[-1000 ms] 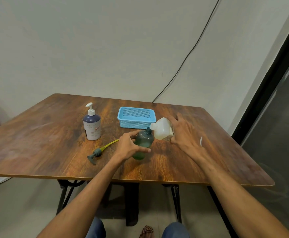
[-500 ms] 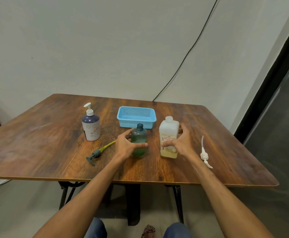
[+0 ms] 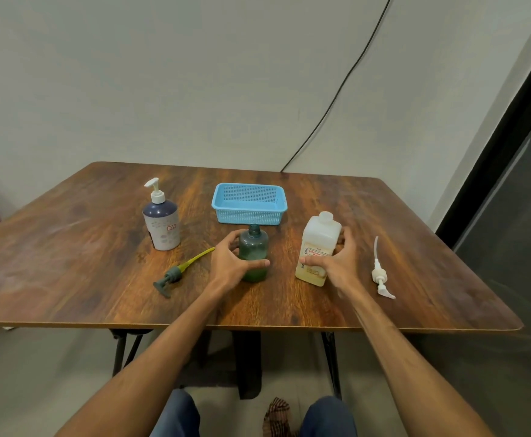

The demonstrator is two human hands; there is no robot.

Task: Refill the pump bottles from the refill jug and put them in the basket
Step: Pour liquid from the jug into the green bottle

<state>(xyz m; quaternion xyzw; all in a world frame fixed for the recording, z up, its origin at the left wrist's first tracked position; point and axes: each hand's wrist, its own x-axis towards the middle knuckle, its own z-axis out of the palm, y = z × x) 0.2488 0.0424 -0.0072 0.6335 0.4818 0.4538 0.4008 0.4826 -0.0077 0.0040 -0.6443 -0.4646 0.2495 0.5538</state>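
A green pump bottle (image 3: 254,247) stands uncapped at the table's middle, with some liquid in its bottom. My left hand (image 3: 231,263) is wrapped around it. The white refill jug (image 3: 317,247) stands upright to its right, open at the top, and my right hand (image 3: 339,263) holds its side. The green bottle's pump head (image 3: 176,274) with a yellow tube lies on the table to the left. A white pump head (image 3: 380,275) lies to the right of the jug. A blue-topped pump bottle (image 3: 161,220) with its pump fitted stands at the left. The blue basket (image 3: 249,204) sits empty behind.
The wooden table (image 3: 68,247) ends at a front edge just past my forearms. A black cable (image 3: 336,99) runs down the wall to the table's back edge. A dark door frame (image 3: 503,146) stands at the right.
The jug was tipped over the green bottle's mouth one second ago. It now stands upright on the table to the right, with my right hand still on it. My left hand has stayed on the bottle.
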